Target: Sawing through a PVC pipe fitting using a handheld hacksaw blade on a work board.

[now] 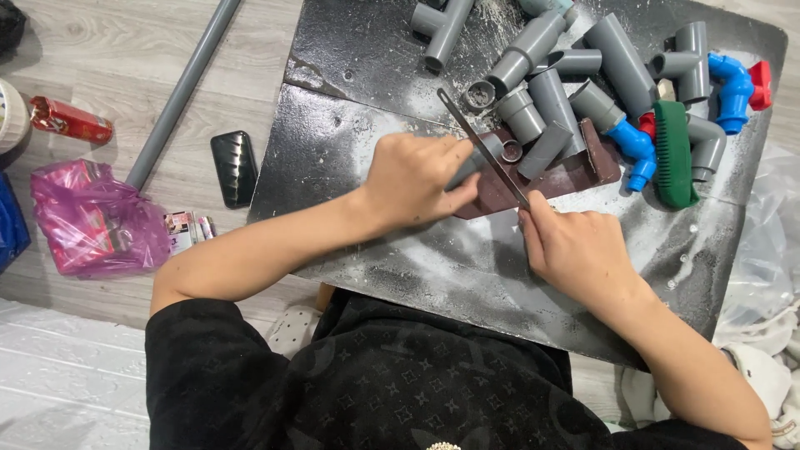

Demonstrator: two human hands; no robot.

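My left hand (pixel 414 179) grips a short grey plastic pipe (pixel 482 154) and presses it down on a dark reddish-brown block (pixel 575 177). A thin metal saw blade (pixel 477 140) lies slanted across that pipe, and my right hand (pixel 575 248) pinches its near end. Both hands rest over a black board (pixel 350 150) dusted with white shavings.
Several grey pipe pieces and fittings (pixel 542 50) lie at the board's far side, with blue fittings (pixel 733 87), a red part (pixel 760 83) and a green brush (pixel 673 154). A long grey pipe (pixel 179 87), black phone (pixel 235 167), pink bag (pixel 96 218) and red packet (pixel 71 119) lie on the floor at the left.
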